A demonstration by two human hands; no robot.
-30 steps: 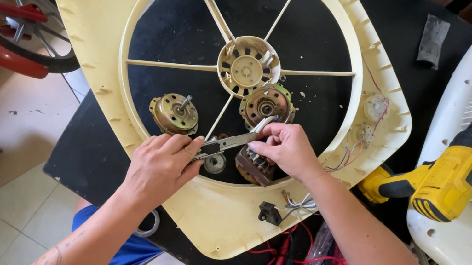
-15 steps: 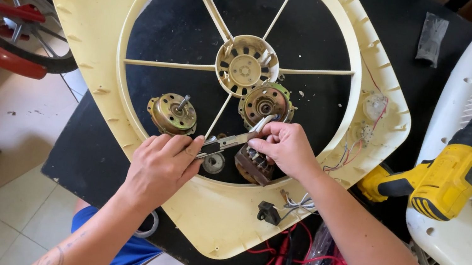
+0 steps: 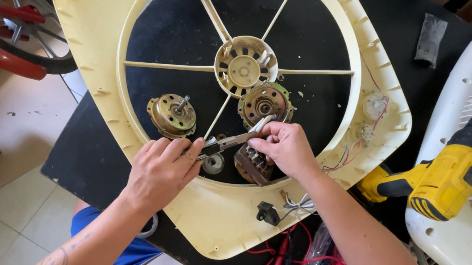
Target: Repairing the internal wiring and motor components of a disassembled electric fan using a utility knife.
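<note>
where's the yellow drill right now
In the head view the yellow drill is at the right, lying on the edge of the white fan housing, just beyond the cream fan frame and clear of the right hand.

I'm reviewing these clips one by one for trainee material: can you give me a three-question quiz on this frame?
1. True or false: both hands grip the metal tool over the cream fan frame.
2. Which thing lies on the white fan housing at the person's right? A) a yellow cordless drill B) a hammer C) a paint can
3. Fill in: the motor part with a shaft lies nearest the ___ hand.

Key
1. True: the left hand holds the handle end and the right hand the tip end, near the motor housing.
2. A: the yellow cordless drill.
3. left
</note>
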